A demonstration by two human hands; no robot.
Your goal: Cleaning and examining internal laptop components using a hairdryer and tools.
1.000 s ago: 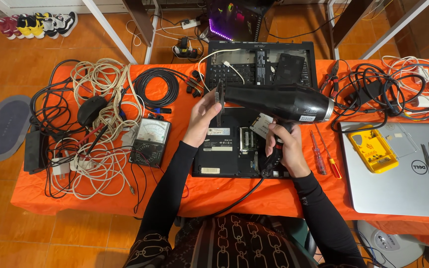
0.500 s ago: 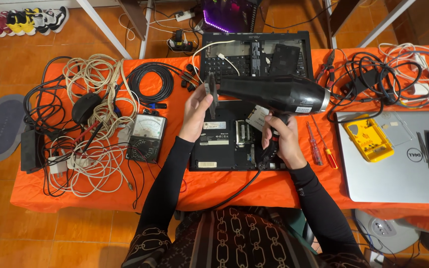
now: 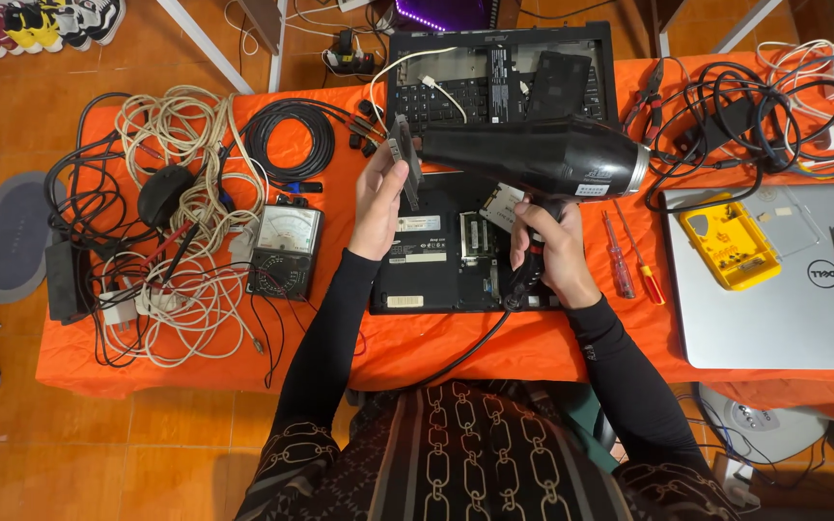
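My right hand grips the handle of a black hair dryer, whose barrel points left over the table. My left hand holds a small flat dark part upright, right in front of the dryer's nozzle. Under both hands lies an opened black laptop base, bottom side up, with its inner boards showing. The dryer's black cord hangs off the table's front edge.
On the orange table: a second opened laptop at the back, an analog multimeter, coils of white and black cable, two screwdrivers, a silver laptop with a yellow case, tangled cables at right.
The camera view has shifted slightly. Both hands stay where they were, the dryer still aimed at the part in my left hand.
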